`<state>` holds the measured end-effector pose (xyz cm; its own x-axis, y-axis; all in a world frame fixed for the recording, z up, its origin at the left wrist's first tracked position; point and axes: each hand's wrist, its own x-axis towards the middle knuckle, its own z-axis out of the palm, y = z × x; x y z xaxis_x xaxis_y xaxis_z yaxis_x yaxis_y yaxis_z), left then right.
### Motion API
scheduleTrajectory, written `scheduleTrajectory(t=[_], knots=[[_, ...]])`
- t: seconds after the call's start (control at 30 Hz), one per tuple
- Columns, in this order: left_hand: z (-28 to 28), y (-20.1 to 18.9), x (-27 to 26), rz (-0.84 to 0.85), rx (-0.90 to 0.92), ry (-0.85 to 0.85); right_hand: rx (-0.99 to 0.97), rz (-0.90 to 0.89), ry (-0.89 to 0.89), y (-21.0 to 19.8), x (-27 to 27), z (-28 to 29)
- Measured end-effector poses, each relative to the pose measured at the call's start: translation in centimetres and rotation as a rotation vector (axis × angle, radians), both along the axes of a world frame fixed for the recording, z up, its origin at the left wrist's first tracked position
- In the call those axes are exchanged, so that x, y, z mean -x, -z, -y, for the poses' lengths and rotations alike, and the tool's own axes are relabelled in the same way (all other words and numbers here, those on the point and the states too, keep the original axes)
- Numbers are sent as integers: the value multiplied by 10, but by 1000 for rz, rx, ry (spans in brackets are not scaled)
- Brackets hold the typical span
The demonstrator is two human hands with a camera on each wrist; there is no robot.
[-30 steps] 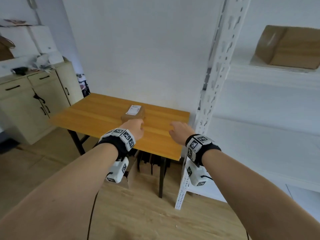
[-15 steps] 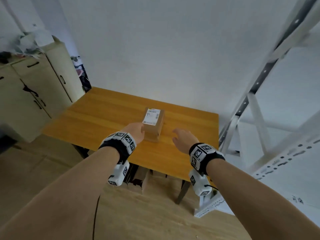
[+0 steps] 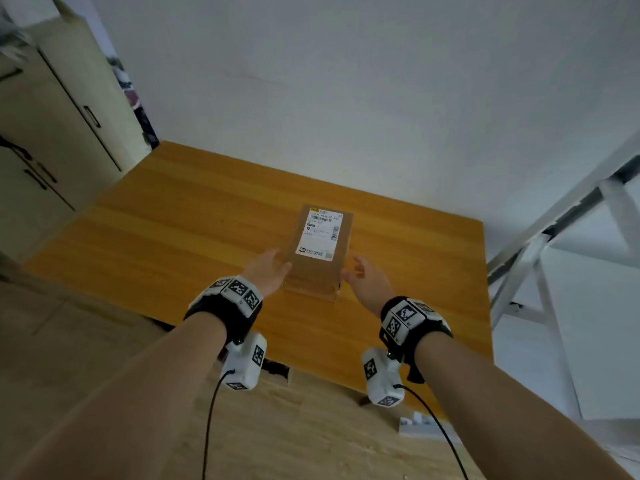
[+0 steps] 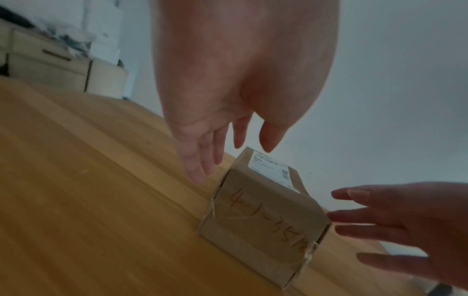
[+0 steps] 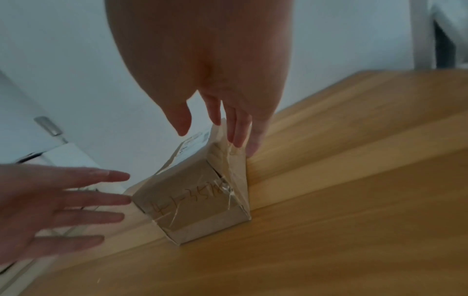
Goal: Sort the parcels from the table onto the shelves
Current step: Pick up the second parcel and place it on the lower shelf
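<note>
One parcel: the brown cardboard parcel [image 3: 320,251] is the only one on the table [image 3: 173,230]; it lies flat with its shipping label [image 3: 320,235] up, toward the table's right half.
Cabinet: a cream cabinet [image 3: 52,133] stands well to the left of the parcel, beyond the table's edge.
Left hand: the left hand [image 3: 268,271] is at the parcel's left side, fingers straight and spread; in the left wrist view they hang just beside it, contact unclear.
Right hand: the right hand [image 3: 363,282] flanks the parcel's right side, fingers [image 5: 236,130] extended and apart, tips on or at the taped edge.
Shelf frame: white metal shelf frame [image 3: 540,244], right of the parcel, past the table.
Risk: neither hand has closed yet; lifting with flat fingers on the glossy tape could probably let the parcel slip or tip.
</note>
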<state>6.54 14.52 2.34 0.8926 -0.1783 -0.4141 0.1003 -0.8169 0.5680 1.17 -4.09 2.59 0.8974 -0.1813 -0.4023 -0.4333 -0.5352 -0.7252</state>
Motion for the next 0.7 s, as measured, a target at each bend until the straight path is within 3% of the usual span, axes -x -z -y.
scheduleTrajectory(t=[0.33, 0.7], knots=[[10, 36, -19, -198, 327, -171, -365, -14, 146, 41, -28, 1], [21, 6, 6, -174, 462, -322, -557, -49, 195, 17, -7, 22]])
